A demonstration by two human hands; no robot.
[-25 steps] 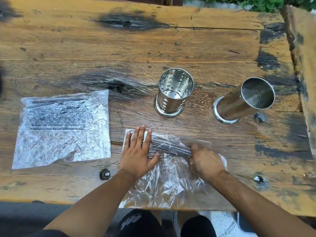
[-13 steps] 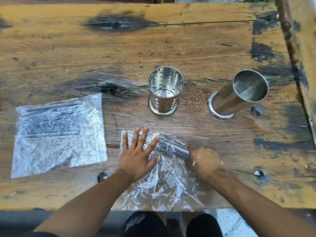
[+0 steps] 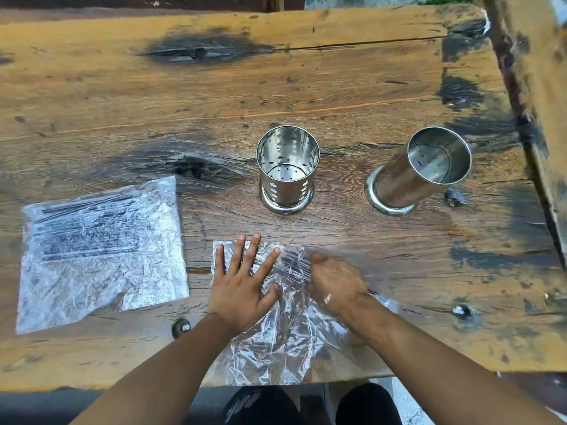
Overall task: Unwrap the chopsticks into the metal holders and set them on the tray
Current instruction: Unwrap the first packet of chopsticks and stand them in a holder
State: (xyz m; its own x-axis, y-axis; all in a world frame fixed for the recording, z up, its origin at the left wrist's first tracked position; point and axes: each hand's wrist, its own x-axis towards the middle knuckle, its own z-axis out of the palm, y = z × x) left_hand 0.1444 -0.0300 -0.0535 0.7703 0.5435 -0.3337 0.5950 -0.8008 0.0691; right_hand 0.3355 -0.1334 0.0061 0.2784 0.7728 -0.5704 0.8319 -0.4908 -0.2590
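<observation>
At far left a sealed plastic pack point(image 3: 101, 250) of dark chopsticks lies flat, untouched. Next, the left hand point(image 3: 242, 286) presses an open wrapper point(image 3: 285, 335) down, fingers straight and spread, likely pinning it so it won't slide. The right hand point(image 3: 334, 283) is blurred over the chopsticks point(image 3: 294, 265) inside; whether its fingers grip them I cannot tell. Beyond stand 2 empty metal holders point(image 3: 288, 170) point(image 3: 423, 167), near enough for easy filling. The weathered wooden surface point(image 3: 214, 96) sits outdoors; no tray shows.

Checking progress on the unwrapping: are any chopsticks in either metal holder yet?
No. Both metal holders show bare perforated bottoms, and the chopsticks lie in plastic wrap under the hands.
</observation>
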